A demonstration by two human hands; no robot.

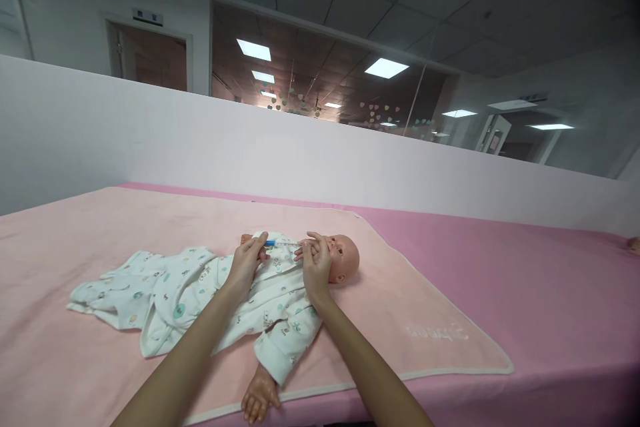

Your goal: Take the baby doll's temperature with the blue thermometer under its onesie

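Note:
A baby doll (344, 257) in a white printed sleepsuit (187, 287) lies on its back, its head to the right. Over the doll's chest is a slim thermometer (287, 244) with a blue end and a clear, marked stem, held level. My left hand (247, 265) pinches the blue end between thumb and fingers. At the other end, my right hand (317, 268) has its bent fingers closed around the thin tip, close beside the doll's face; the exact contact is small and partly hidden. One doll arm stretches toward the front edge, its hand (261, 395) palm up.
A peach blanket (425, 307) with a pale border lies under the doll, over a pink table cover (550, 293). A low white partition (300, 153) runs along the back. Behind it are a window with heart stickers and doorways.

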